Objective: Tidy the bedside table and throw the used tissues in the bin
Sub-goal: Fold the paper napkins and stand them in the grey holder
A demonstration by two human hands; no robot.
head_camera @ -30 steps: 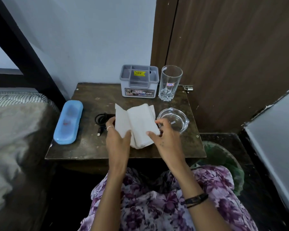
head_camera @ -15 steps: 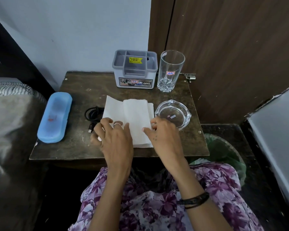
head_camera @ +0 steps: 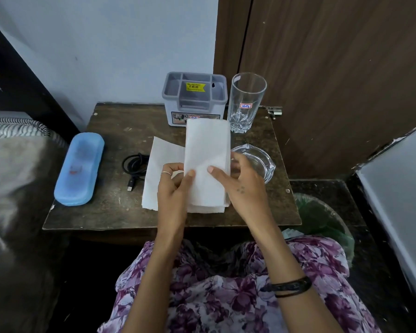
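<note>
I read this step as folding or stacking clean tissues, part of tidying the bedside table (head_camera: 111, 212).

1. Left hand (head_camera: 175, 188): it pinches the folded tissue stack (head_camera: 205, 164) at its lower left edge, thumb on top, fingers curled underneath. This grip steadies the stack while the paper is raised.
2. Right hand (head_camera: 240, 183): thumb on the face of the stack, fingers wrapped behind its right edge. The two hands hold the stack between them, its far end tilted up so that it overlaps the front of the grey organiser (head_camera: 194, 92) in the view.
3. A single unfolded tissue sheet (head_camera: 162, 169) lies flat on the table beneath the left hand and to its left. I judge it is laid out as the next sheet to fold in.
4. Stored items stand along the back edge, presumably to leave working room at the front: the organiser and, just to its right, the drinking glass (head_camera: 246, 104).
5. The glass ashtray (head_camera: 257, 159) sits behind the right hand. The black cable (head_camera: 135, 164) lies coiled left of the sheet; the blue case (head_camera: 79, 168) is at the left edge.
6. The bin (head_camera: 327, 219), lined green, stands on the floor at the table's right front corner, within reach for discarding. I cannot tell what it contains.
</note>
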